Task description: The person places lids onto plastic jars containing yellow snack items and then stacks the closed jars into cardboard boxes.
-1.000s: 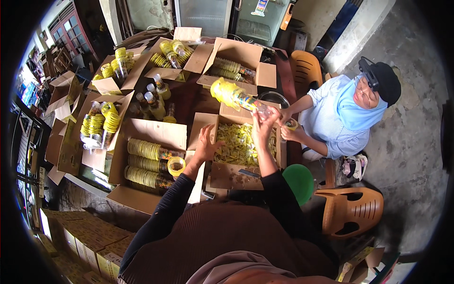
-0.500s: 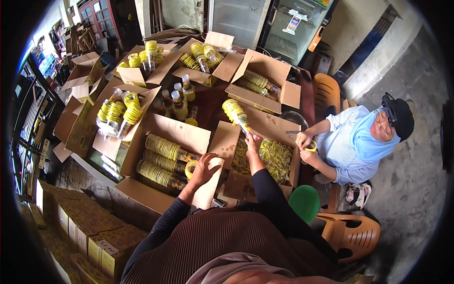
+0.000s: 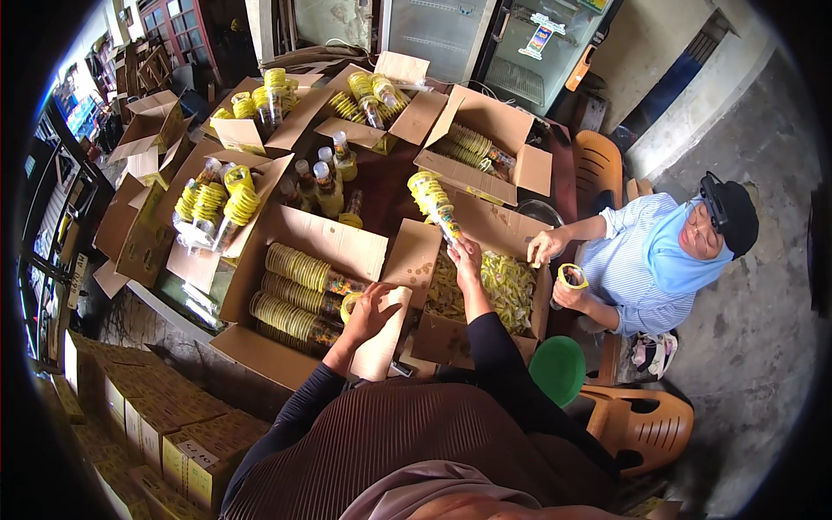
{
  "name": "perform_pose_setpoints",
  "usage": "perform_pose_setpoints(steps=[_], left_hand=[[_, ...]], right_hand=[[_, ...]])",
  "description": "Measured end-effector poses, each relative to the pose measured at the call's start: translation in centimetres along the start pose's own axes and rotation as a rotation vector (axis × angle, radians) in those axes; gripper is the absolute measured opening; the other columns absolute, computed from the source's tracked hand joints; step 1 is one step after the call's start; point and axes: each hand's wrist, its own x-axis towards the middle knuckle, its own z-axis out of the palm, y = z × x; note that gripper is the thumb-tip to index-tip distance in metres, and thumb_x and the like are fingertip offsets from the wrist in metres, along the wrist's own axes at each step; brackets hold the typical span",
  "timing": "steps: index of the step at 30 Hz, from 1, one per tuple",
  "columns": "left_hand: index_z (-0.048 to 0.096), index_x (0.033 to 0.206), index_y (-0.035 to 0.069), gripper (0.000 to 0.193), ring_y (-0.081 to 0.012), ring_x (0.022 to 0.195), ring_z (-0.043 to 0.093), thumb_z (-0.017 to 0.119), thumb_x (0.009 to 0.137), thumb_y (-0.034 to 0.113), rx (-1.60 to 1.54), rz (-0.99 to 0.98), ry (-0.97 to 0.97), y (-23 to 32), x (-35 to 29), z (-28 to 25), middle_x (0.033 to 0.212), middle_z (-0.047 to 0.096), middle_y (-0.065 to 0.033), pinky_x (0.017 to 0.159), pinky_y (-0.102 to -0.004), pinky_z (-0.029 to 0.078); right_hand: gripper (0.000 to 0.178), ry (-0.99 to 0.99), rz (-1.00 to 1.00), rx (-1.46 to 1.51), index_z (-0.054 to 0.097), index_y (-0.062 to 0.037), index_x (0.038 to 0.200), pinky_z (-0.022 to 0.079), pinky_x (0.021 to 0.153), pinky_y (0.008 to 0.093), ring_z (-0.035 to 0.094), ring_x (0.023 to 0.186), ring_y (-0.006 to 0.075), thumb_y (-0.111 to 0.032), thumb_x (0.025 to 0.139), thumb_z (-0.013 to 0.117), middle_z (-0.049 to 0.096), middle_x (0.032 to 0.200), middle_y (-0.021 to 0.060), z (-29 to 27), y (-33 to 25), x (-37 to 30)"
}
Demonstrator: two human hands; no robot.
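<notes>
My right hand (image 3: 466, 260) is closed around the lower end of a stack of clear printed cups with yellow rims (image 3: 431, 204). The stack tilts up and away, above an open carton of small yellow packets (image 3: 490, 290). My left hand (image 3: 368, 314) lies with fingers extended over the right flap (image 3: 388, 334) of a second open carton. Rows of similar nested cups (image 3: 290, 295) lie inside that carton. The yellow rim of one cup stack (image 3: 349, 306) shows right beside my left fingers; whether they touch it I cannot tell.
At right, a co-worker (image 3: 646, 260) holds one yellow-rimmed cup (image 3: 573, 276). More open cartons of cup stacks (image 3: 208, 208) fill the table's far side, with upright cup stacks (image 3: 325, 186) between them. A green plastic stool (image 3: 556, 371) and an orange chair (image 3: 646, 425) stand near my right side.
My left hand has lowered slightly onto the carton flap. My right hand and its cup stack have barely moved. The co-worker's hands have parted, one reaching toward the packets.
</notes>
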Motion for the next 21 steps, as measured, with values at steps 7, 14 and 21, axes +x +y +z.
perform_pose_setpoints(steps=[7, 14, 21], left_hand=[[0.058, 0.118, 0.003, 0.041, -0.0289, 0.104, 0.061, 0.071, 0.082, 0.016, -0.012, -0.008, -0.001, -0.3, 0.8, 0.3, 0.114, 0.06, -0.0147, 0.085, -0.0385, 0.052], [0.058, 0.12, 0.005, 0.04, -0.0288, 0.109, 0.06, 0.071, 0.084, 0.015, -0.004, 0.059, -0.069, 0.5, 4.3, 1.0, 0.117, 0.058, -0.0145, 0.089, -0.0387, 0.052], [0.033, 0.141, 0.007, 0.089, -0.0416, 0.129, 0.035, 0.077, 0.064, 0.001, 0.33, 0.377, 0.138, 0.3, 11.4, 1.9, 0.138, 0.037, -0.0229, 0.107, -0.0477, 0.032]], right_hand=[[0.037, -0.002, -0.042, 0.072, 0.047, -0.004, 0.113, 0.054, 0.076, 0.0283, 0.062, 0.086, 0.0159, -0.011, 0.085, 0.07, 0.056, 0.1, 0.0054, -0.2, -0.2, -0.3], [0.032, -0.023, 0.07, -0.046, 0.049, -0.0043, 0.111, 0.055, 0.078, 0.0316, 0.065, 0.086, 0.0187, -0.019, 0.089, 0.067, 0.061, 0.102, 0.0067, 0.0, -2.2, -2.0], [0.03, -0.021, -0.095, -0.052, 0.05, -0.0045, 0.111, 0.054, 0.082, 0.0335, 0.063, 0.089, 0.0186, -0.021, 0.09, 0.064, 0.06, 0.106, 0.0089, 1.2, -4.5, -5.4]])
